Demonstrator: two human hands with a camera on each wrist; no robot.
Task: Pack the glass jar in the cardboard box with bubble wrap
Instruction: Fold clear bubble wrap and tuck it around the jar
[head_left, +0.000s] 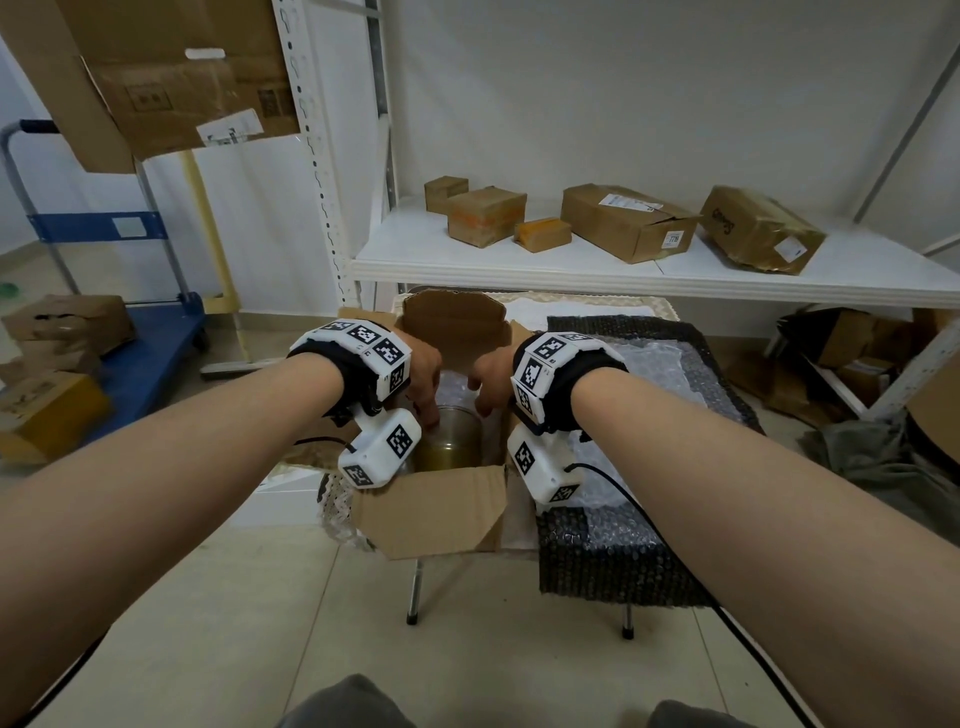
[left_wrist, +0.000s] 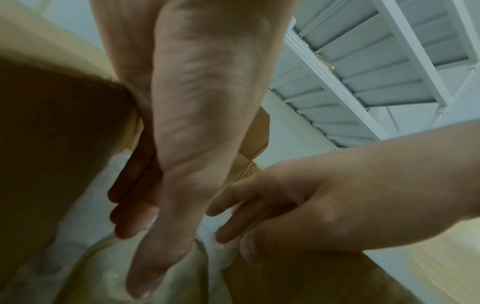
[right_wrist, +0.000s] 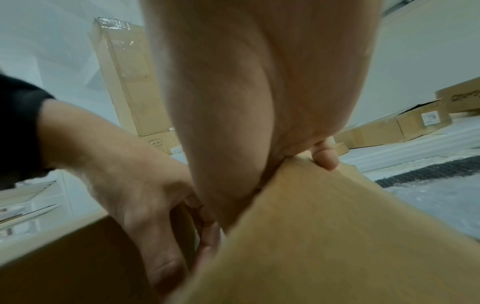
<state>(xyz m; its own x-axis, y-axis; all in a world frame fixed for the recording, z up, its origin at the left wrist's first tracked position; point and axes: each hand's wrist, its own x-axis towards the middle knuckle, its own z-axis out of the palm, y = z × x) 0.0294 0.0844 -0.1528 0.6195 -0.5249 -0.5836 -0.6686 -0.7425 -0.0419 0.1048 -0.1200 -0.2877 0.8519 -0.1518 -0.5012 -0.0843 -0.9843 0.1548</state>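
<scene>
I have both hands down in the open cardboard box (head_left: 441, 506), which sits on a small folding table (head_left: 415, 592) with its flaps spread outward. The glass jar (head_left: 454, 439) stands upright inside the box, mouth up, and pale bubble wrap (left_wrist: 226, 259) lines the space around it. My left hand (head_left: 423, 376) reaches in from the left side with its fingers (left_wrist: 145, 265) straight and pointing down; on the left wrist view the thumb lies across the jar's rim, and the other fingers go down between the jar and the box wall. They look extended rather than curled round anything. My right hand (head_left: 488, 379) comes in from the right: the left wrist view shows its thumb and fingers pinching the edge of the bubble wrap just beside the jar rim. On the right wrist view most of the picture is filled by my palm and the right box flap (right_wrist: 324, 236), with one fingertip (right_wrist: 326, 157) hooked over the flap's top edge. To the right of the box, a loose sheet of clear bubble wrap (head_left: 654, 374) lies on a black bubble-textured mat (head_left: 613, 566) that overhangs the table's near edge. Behind, a white shelf (head_left: 519, 265) carries several closed cardboard parcels (head_left: 626, 221).
</scene>
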